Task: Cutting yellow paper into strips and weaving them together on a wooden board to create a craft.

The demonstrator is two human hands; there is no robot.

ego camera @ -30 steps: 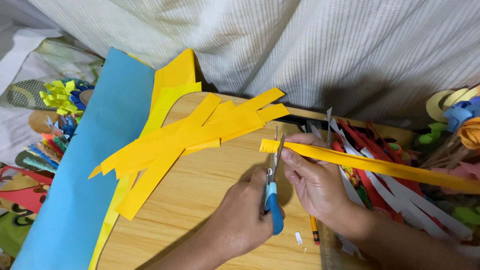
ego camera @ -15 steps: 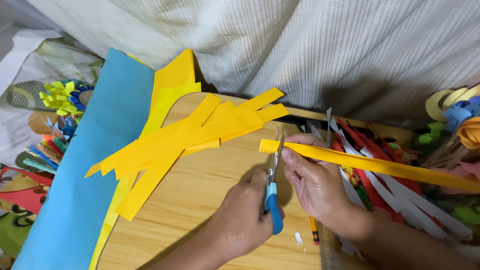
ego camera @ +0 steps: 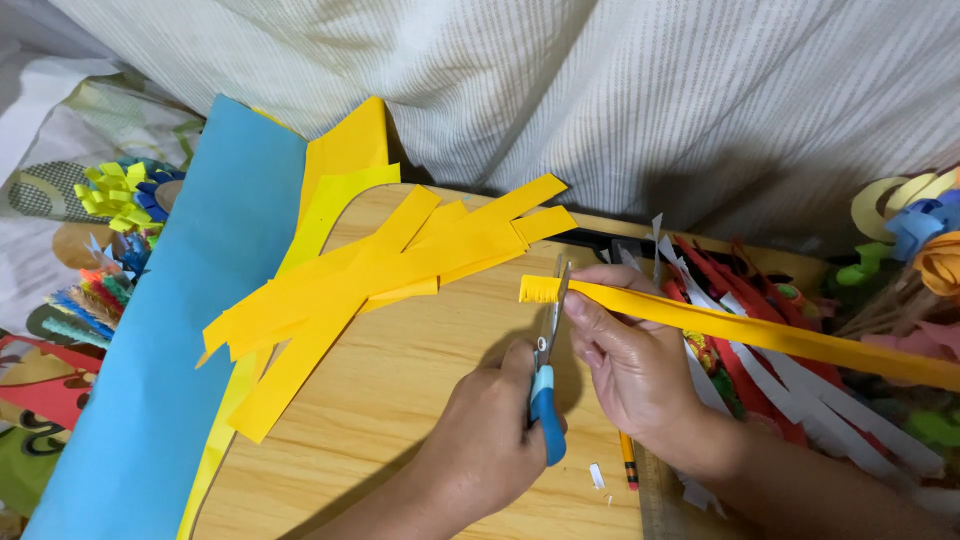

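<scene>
snipping is under way at the near end of a long orange-yellow paper strip [ego camera: 760, 335], which runs from the middle of the frame out to the right edge. only the short tip at its left end, just left of the blades, shows a row of fine fringe cuts; judging by that, the fringing has barely begun, and nearly the whole length to the right is uncut.

the left hand [ego camera: 490, 435], at lower centre of the frame, is closed around the blue handles of a pair of scissors [ego camera: 548, 350]. the blades point upward and meet the strip's edge right beside the fringed tip; whether they are fully closed is hard to tell. the right hand [ego camera: 630, 365], just right of the scissors, pinches the strip between thumb and fingers, its fingertips almost touching the blades. so the strip passes across the top of the right hand and sits above the left hand, held off the tabletop [ego camera: 400, 420].

left of centre lies a loose pile of plain yellow strips [ego camera: 400, 265], none of them fringed as far as can be seen, resting partly on the wood and partly on a blue paper sheet [ego camera: 170, 350] at the left of the frame. a pencil [ego camera: 628, 470] lies near the right wrist, and red and white strips [ego camera: 760, 370] are heaped under the right forearm.
</scene>
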